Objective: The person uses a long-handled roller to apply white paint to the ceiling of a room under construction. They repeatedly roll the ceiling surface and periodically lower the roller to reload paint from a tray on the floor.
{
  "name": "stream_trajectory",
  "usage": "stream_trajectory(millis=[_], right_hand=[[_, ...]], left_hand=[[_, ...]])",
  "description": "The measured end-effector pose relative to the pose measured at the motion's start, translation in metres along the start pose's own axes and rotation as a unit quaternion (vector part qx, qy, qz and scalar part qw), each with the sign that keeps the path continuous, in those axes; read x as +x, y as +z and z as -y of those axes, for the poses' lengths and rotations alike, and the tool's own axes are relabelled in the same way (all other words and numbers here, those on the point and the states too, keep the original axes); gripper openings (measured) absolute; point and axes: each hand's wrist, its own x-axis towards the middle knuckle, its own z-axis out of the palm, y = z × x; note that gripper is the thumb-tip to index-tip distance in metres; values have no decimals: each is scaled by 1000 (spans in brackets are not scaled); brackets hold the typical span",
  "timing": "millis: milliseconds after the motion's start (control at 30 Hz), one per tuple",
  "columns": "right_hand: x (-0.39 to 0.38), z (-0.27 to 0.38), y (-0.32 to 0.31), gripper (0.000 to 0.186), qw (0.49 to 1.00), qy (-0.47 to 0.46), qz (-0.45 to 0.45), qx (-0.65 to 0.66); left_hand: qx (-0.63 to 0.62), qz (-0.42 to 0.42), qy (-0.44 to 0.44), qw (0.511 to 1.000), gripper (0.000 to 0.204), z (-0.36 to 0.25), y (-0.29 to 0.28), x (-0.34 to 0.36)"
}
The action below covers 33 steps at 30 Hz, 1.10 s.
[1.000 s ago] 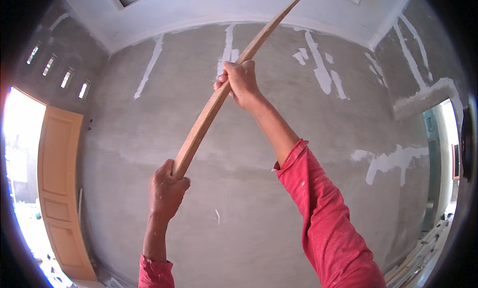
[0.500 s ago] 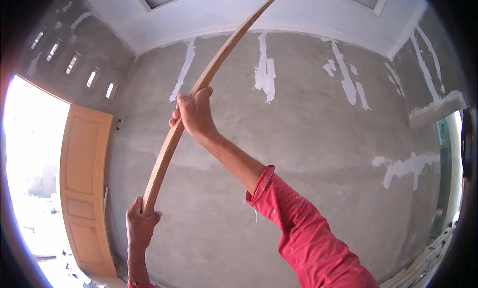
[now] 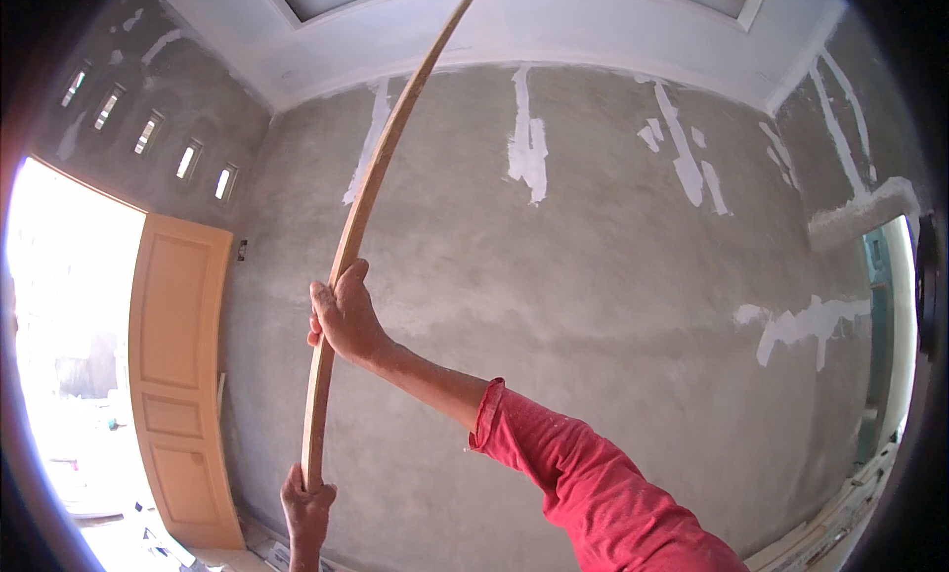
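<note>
A long wooden batten rises in front of me, leaning slightly to the right. Its upper end runs past the top edge of the picture, over the ceiling. My right hand is closed around its middle part, thumb pointing up along the wood. Lower down, my left hand grips the batten near its bottom end. Red fabric, rolled back, covers my right arm.
Ahead stands a grey plastered wall with white filler patches. An orange wooden door stands by a bright doorway at left. White ceiling trim runs overhead. Lengths of material lie along the floor at right.
Both hands have come down with the batten, and my right hand has moved left. The batten is now more upright, its upper part shifted left.
</note>
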Motion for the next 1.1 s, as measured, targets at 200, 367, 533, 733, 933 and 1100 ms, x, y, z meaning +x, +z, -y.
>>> stream_trajectory(millis=[200, 367, 533, 733, 933, 1100], right_hand=[[-41, 9, -35, 29, 999, 45, -14, 8], [-65, 19, -80, 28, 997, 53, -44, -27], [-90, 47, -121, 28, 997, 47, -57, -26], [-121, 83, -197, 30, 996, 12, -86, -12], [-141, 131, -285, 32, 995, -15, -101, 4], [-159, 173, -362, 32, 993, -38, -112, 25]], left_hand=[[26, 39, -9, 999, 18, 26, 33, -28], [56, 67, 19, 996, 17, 19, 80, -48], [50, 83, 3, 995, 17, 3, 120, -72], [107, 80, 40, 990, 15, -45, 188, -105], [143, 80, 61, 985, 13, -94, 262, -133], [166, 66, 102, 979, 12, -135, 331, -156]])
